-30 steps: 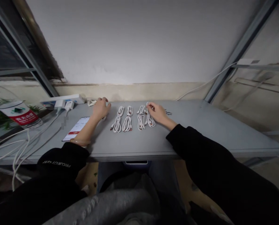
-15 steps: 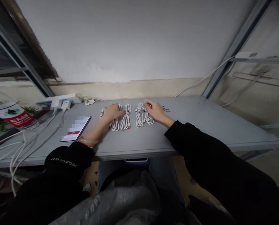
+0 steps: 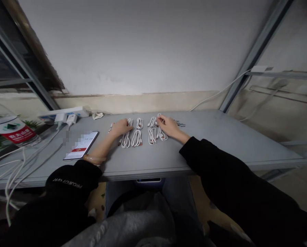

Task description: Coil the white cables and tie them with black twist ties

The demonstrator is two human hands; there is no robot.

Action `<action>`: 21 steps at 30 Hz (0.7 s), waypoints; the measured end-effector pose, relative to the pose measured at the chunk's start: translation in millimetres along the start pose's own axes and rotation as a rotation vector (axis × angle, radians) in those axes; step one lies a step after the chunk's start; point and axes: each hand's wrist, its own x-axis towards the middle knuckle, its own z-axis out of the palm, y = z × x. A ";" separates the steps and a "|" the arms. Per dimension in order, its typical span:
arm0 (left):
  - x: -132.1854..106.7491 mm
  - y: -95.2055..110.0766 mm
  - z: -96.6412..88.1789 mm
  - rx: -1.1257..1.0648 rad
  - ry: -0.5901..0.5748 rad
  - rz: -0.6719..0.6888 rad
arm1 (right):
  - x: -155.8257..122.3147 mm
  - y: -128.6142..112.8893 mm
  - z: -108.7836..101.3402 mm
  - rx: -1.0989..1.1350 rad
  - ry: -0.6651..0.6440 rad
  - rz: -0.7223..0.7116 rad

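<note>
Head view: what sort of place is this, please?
Probably a small workshop or home work corner: a grey table against a bare wall, coiled cables laid in rows, and a power strip with chargers.

The grey surface (image 3: 220, 144) runs left to right against the wall. Around its middle, coiled white cables (image 3: 138, 137) lie side by side in two short rows. Left of them a phone (image 3: 81, 150) lies face up. At the far left sits a white power strip (image 3: 77, 110) with chargers (image 3: 71, 119) plugged in, and loose white leads (image 3: 27, 161) trail off the left end. A small dark item (image 3: 179, 124) lies just right of the coils.
</note>
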 end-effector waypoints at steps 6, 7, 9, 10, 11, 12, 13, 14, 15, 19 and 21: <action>5.0 -5.4 6.0 -0.078 0.102 0.039 | -0.5 -1.5 -0.1 -0.006 -0.005 0.009; 6.2 -6.3 7.0 -0.107 0.127 0.041 | -0.5 -1.0 0.3 -0.005 -0.005 0.005; 8.6 -7.8 8.4 -0.174 0.187 0.060 | -0.1 0.8 1.4 -0.003 -0.002 -0.006; 9.9 -8.2 8.6 -0.212 0.221 0.081 | 0.2 1.9 2.2 0.001 0.003 -0.011; 11.1 -8.1 8.5 -0.256 0.262 0.110 | 0.7 3.1 3.1 0.010 0.009 -0.017; 12.0 -7.6 8.1 -0.307 0.310 0.146 | 1.3 4.3 4.1 0.026 0.019 -0.022; 12.4 -6.3 7.4 -0.359 0.364 0.192 | 2.0 5.4 5.1 0.053 0.034 -0.031; 11.9 -4.2 6.4 -0.410 0.423 0.248 | 2.7 6.2 6.2 0.090 0.057 -0.046; 10.4 -1.2 5.2 -0.455 0.483 0.315 | 3.5 6.8 7.1 0.137 0.086 -0.069; -9.1 19.7 -0.4 -0.534 0.655 0.683 | 4.1 4.7 8.4 0.369 0.190 -0.209; -23.8 32.4 -2.1 -0.526 0.669 0.859 | 1.6 1.0 7.1 0.453 0.198 -0.266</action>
